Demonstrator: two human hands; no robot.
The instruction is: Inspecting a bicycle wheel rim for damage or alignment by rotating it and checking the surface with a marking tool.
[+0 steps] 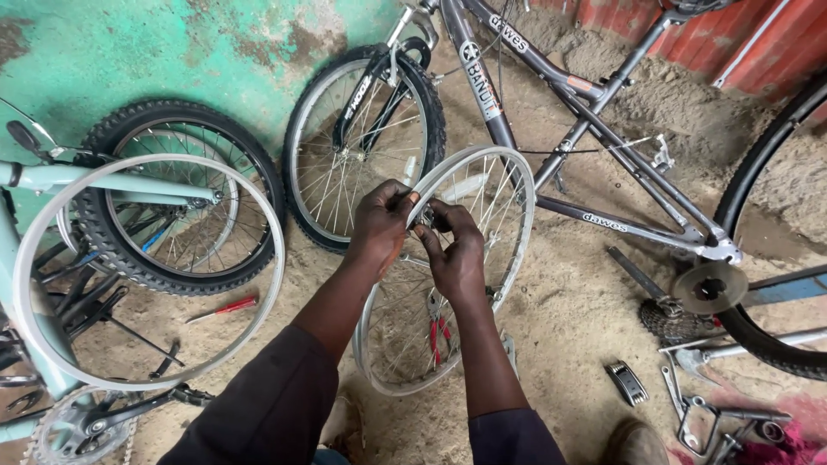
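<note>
A bare silver bicycle rim [513, 258] with thin spokes stands upright on the sandy floor in front of me. My left hand [380, 226] pinches a small part at the rim's upper left edge. Right beside it, my right hand [457, 258] grips the same spot among the spokes, fingers closed. What the fingers hold is too small to make out. Red-handled pliers [438, 331] lie on the ground behind the spokes, below my hands.
A grey bicycle frame [551, 142] with its front wheel [362, 138] leans behind the rim. At left stand a pale green bicycle [52, 176], a tyred wheel [185, 202] and a loose rim [267, 258]. A red screwdriver [226, 307], cassette [668, 320] and tools [627, 382] lie about.
</note>
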